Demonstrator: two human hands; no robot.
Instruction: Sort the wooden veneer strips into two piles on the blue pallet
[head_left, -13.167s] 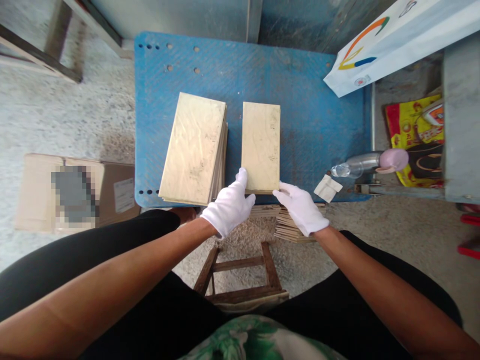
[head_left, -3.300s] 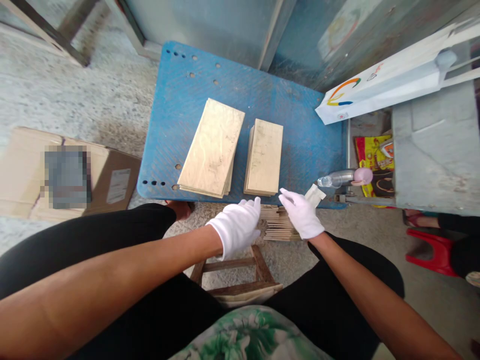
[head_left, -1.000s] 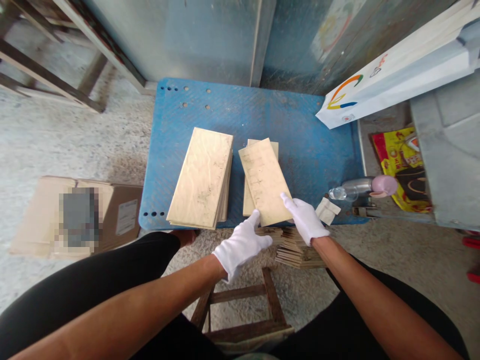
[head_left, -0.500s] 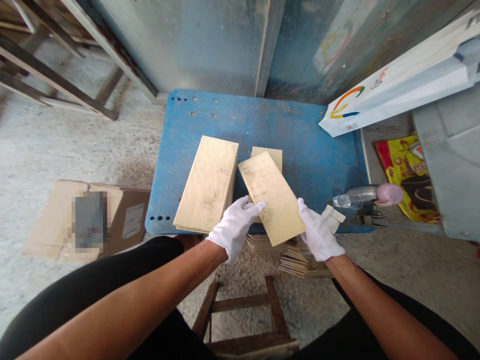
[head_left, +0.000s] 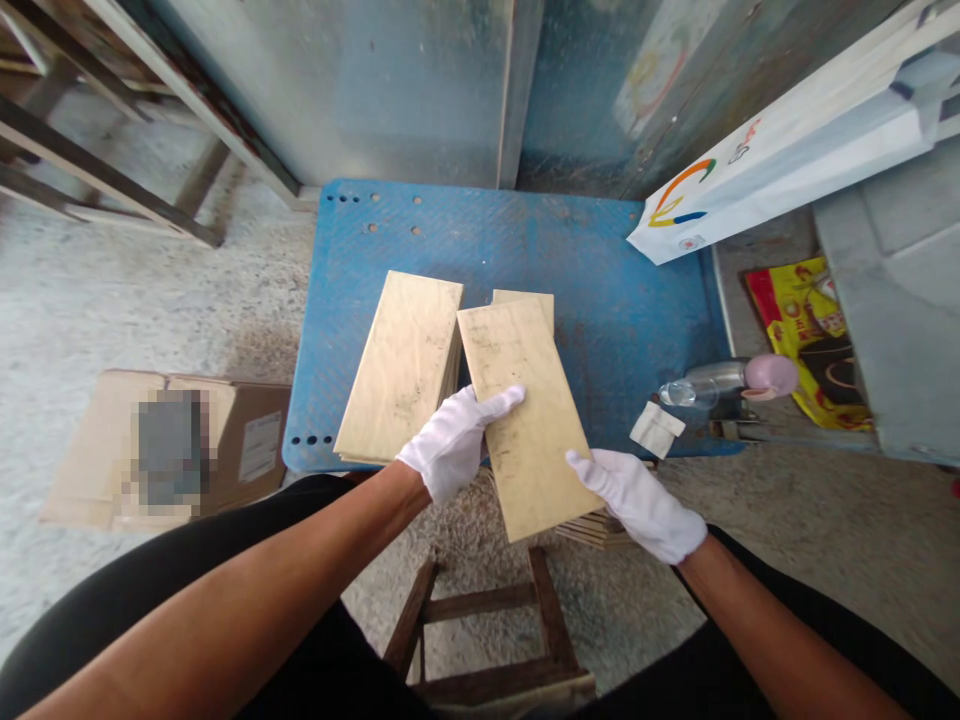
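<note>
A thin pale plywood board [head_left: 529, 410] with dark smudges is held tilted over the front edge of the blue table. My left hand [head_left: 457, 435], in a white glove, grips its left edge, thumb lying on the face. At the lower right edge my right hand [head_left: 637, 500], also gloved, holds it with the thumb on top and the fingers hidden beneath. To the left stands a stack of similar boards [head_left: 401, 365]. Behind the held board, another board [head_left: 544, 312] shows only its far end.
The blue table [head_left: 600, 290] backs onto a metal panel [head_left: 420, 90]. On its right lie a white paper bag [head_left: 690, 205], a bottle with a pink cap [head_left: 712, 385] and a folded white cloth [head_left: 657, 430]. Below are stacked boards [head_left: 596, 530], a wooden stool [head_left: 480, 605] and a cardboard box [head_left: 247, 430].
The board has come nearer to me and turned a little more upright in view. My right hand has moved down with it, and its thumb now rests on the board's face.
</note>
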